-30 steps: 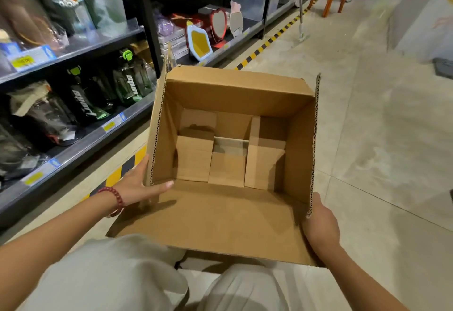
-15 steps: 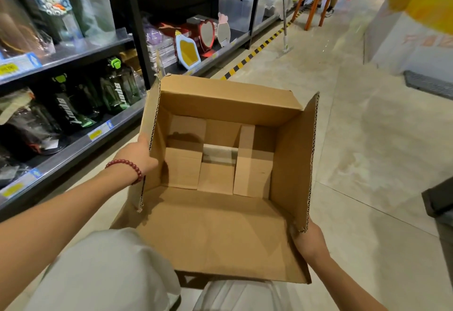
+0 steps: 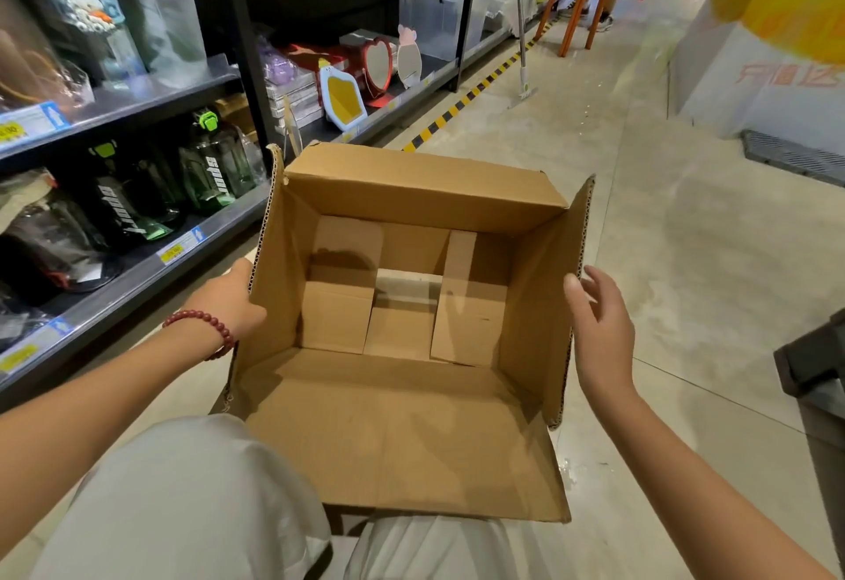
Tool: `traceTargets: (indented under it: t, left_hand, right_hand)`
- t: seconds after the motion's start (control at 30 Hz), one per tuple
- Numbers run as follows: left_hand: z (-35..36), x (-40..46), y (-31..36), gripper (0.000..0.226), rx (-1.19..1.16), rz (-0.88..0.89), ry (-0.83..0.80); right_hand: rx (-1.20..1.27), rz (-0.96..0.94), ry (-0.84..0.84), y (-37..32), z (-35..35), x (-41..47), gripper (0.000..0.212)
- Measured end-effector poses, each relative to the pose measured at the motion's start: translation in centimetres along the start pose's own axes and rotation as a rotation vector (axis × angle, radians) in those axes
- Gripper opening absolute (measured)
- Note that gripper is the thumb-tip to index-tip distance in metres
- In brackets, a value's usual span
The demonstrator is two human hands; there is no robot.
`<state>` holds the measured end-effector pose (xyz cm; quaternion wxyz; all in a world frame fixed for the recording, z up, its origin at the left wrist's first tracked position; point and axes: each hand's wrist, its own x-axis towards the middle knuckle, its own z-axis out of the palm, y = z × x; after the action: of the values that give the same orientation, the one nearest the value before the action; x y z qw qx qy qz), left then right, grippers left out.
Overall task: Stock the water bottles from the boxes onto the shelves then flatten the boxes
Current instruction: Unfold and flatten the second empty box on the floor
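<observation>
Left hand (image 3: 228, 300): grips left flap of cardboard box (image 3: 402, 433).
Right hand (image 3: 603, 328): fingers spread, holding nothing, just beside right flap.

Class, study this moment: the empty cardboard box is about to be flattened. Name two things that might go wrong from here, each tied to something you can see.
1. Only the left hand holds the cardboard box, at its left wall; the right hand is open beside the right wall, so the box may tip or slip.
2. The box sits close to the shelf of sport bottles; a swinging flap might knock stock.
</observation>
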<state>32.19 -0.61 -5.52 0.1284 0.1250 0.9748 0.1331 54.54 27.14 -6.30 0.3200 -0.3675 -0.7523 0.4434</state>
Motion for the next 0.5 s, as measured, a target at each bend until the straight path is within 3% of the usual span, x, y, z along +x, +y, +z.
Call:
traceTargets:
  t: [0.07, 0.1, 0.2, 0.27, 0.5]
  left_hand:
    - [0.1, -0.1, -0.3, 0.034, -0.013, 0.008, 0.006]
    - [0.2, -0.1, -0.4, 0.033, -0.024, 0.016, 0.012]
    - [0.7, -0.3, -0.9, 0.032, -0.056, 0.05, 0.033]
    - [1.1, -0.4, -1.3, 0.035, -0.071, 0.084, 0.051]
    - [2.7, -0.6, -3.9, 0.033, -0.229, 0.025, 0.152]
  right_hand:
    - [-0.135, 0.074, -0.039, -1.5, 0.7, 0.9, 0.072]
    - [-0.239, 0.106, -0.068, -1.8, 1.0, 1.0, 0.071]
    - [-0.489, -0.012, -0.076, -1.4, 2.0, 0.6, 0.03]
    - [-0.616, -0.135, -0.043, -0.8, 2.4, 0.2, 0.024]
    - [-0.533, -0.309, -0.155, 0.9, 2.5, -0.4, 0.021]
